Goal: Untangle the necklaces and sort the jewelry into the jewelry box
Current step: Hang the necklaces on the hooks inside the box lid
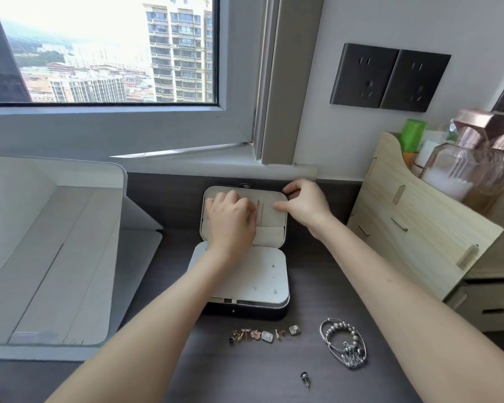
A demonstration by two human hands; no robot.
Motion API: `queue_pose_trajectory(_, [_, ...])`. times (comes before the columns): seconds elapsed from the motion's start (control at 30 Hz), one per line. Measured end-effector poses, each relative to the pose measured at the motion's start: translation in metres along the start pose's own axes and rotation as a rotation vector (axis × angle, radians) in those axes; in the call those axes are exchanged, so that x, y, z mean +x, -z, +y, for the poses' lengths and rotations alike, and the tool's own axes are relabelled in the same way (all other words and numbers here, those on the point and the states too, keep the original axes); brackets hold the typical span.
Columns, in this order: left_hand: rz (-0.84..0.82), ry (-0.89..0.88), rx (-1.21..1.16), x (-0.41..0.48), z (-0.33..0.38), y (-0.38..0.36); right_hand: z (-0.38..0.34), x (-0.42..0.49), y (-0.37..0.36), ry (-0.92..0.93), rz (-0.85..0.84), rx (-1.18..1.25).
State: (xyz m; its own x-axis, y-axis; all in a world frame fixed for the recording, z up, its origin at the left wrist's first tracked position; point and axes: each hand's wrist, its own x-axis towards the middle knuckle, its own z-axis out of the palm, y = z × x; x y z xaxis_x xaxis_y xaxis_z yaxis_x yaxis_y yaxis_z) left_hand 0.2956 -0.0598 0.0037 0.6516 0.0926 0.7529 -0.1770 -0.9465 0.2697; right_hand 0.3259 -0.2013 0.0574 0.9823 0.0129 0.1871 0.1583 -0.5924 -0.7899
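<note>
We saw a black jewelry box [246, 311] with a white and beige lining standing open on the dark wood-grain table [163, 205], close to its far edge under the window sill. Its padded beige lid [271, 234] leaned back toward the wall, and a flat white panel [239, 274] over the base carried a few tiny metal studs [275, 290]. The left hand [230, 216] lay on the lid's lining with its fingers bent and knuckles toward us; we could not tell whether those fingers held anything. The right hand [306, 205] gripped the lid at its far right corner, forefinger hooked over the rim and thumb pressed on the lining. In front of the box, toward the table's near edge, a row of small gold and silver earrings and charms [264, 334] lay in a line. To the right of that row sat a silver tangle of chains and beads [344, 344], and a single dark stud earring [305, 379] lay alone nearer still to the near edge. A large white plastic tray [56, 242] filled the table's left side, and a pale wooden organiser [413, 216] stood at the right edge with a clear glass bottle [463, 170] with a rose-gold cap behind it. Two dark wall sockets [390, 78] were set above it.
</note>
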Motion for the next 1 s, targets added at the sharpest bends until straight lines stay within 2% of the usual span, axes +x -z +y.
queue_pose_trajectory(0.1, [-0.035,-0.112,0.009,-0.008,-0.008,0.000,0.006,-0.016,-0.002,0.182,0.125,-0.281])
queue_pose_trajectory(0.2, [-0.109,-0.115,0.028,-0.016,-0.006,-0.002,0.015,-0.027,-0.009,0.607,0.437,-0.646])
queue_pose_trajectory(0.27, [-0.133,-0.109,0.057,-0.018,-0.003,-0.003,0.018,-0.031,-0.014,0.766,0.464,-0.697])
queue_pose_trajectory(0.33, [-0.143,-0.110,0.063,-0.018,-0.002,-0.003,0.018,-0.033,-0.017,0.728,0.329,-0.703])
queue_pose_trajectory(0.4, [-0.162,-0.118,0.051,-0.019,-0.003,-0.003,0.015,-0.032,-0.018,0.569,0.156,-0.745])
queue_pose_trajectory(0.6, [-0.138,-0.155,0.024,-0.020,-0.001,-0.002,-0.004,-0.021,-0.020,0.400,-0.043,-0.912])
queue_pose_trajectory(0.73, [-0.133,-0.168,0.002,-0.020,-0.001,-0.003,-0.022,-0.020,-0.017,0.403,-0.179,-1.025])
queue_pose_trajectory(1.0, [-0.147,-0.131,-0.044,-0.020,0.000,0.000,-0.045,-0.024,-0.027,0.463,-0.326,-1.258])
